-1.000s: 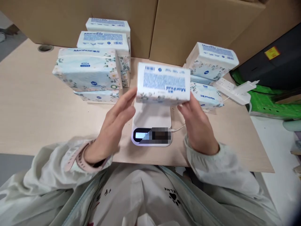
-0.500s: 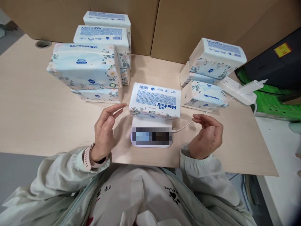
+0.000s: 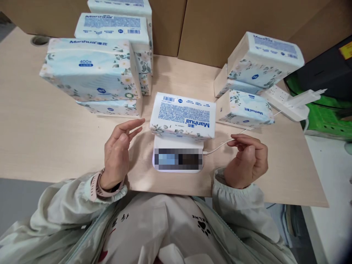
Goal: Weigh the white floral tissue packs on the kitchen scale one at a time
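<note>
A tissue pack (image 3: 183, 114) marked Manhua lies flat on a small white scale (image 3: 178, 168), its lettering upside down to me. The scale's display is blurred out. My left hand (image 3: 117, 150) hovers to the left of that pack, fingers stretched out and apart from it, holding nothing. On the other side, my right hand (image 3: 247, 159) is held over the table near a white cable (image 3: 220, 149), its fingers loosely curved and spread, with nothing in them. Neither hand touches the pack.
Stacked tissue packs (image 3: 90, 73) stand at the back left, and a smaller group of packs (image 3: 264, 60) at the back right. Beside these lies a white power strip (image 3: 288, 104) with a plug in it. Brown cardboard (image 3: 209, 29) walls off the table's (image 3: 49, 139) far side.
Both hands have drawn slightly further apart, away from the pack on the scale. The view has shifted a little closer; the packs stay where they were.
</note>
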The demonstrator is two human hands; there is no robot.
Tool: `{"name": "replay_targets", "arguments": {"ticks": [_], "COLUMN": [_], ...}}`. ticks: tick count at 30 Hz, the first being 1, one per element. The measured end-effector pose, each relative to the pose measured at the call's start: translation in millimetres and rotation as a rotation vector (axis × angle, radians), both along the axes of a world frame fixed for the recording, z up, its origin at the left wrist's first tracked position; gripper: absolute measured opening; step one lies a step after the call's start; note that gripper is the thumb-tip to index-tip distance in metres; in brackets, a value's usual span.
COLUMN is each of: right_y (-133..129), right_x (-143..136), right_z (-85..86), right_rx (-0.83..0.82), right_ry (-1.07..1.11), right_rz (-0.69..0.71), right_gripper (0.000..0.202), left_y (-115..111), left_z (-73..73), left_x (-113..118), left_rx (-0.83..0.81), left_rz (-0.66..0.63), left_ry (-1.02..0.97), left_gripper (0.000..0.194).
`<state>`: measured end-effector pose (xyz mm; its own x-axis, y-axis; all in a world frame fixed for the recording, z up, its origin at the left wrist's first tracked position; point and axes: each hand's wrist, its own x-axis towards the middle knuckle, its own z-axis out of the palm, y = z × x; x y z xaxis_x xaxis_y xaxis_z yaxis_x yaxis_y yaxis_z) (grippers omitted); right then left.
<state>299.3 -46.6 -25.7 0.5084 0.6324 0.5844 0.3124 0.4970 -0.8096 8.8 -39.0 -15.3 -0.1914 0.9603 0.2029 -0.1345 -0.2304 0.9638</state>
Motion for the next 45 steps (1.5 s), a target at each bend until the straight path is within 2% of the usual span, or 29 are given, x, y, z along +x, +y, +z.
{"name": "replay_targets", "arguments": {"ticks": [8, 14, 20, 36, 39, 41, 43, 45], "right_y": [0.1, -1.5, -0.8, -2.1, -1.0, 0.2, 2.8, 8.9], "right_x": [4.7, 3.3, 3.2, 1.2, 2.1, 4.1, 5.8, 5.5], "right_z": [-3.8, -1.9, -1.2, -3.0, 0.1, 5.2, 12.1, 19.7], "right_rx": [0.002, -0.035, -0.059, -0.077, -0.157, -0.26, -0.363, -0.444], "right_ry": [-0.069, -0.03, -0.083, -0.117, -0.09, -0.108, -0.165, -0.22], "right_rz": [-0.001, -0.013, -0.051, -0.024, 0.09, 0.233, 0.378, 0.486], "right_gripper": [0.011, 0.009, 0.01, 0.011, 0.02, 0.039, 0.061, 0.074], "left_y": [1.0, 2.0, 1.9, 3.1, 6.1, 10.2, 16.4, 25.2], "left_z": [0.8, -0.8, -1.8, 0.4, 5.6, 14.2, 27.7, 44.8], "left_x": [-1.8, -4.1, -4.4, -3.7, -4.2, -4.5, -2.0, 5.7], "left_rx": [-0.029, -0.012, 0.005, 0.049, 0.08, 0.044, -0.038, -0.1], "left_rz": [0.006, 0.014, 0.014, 0.001, -0.029, -0.078, -0.193, -0.343], "left_ry": [0.01, 0.036, 0.039, 0.059, 0.087, 0.135, 0.159, 0.125], "left_gripper": [0.03, 0.029, 0.031, 0.031, 0.034, 0.04, 0.048, 0.048]}}
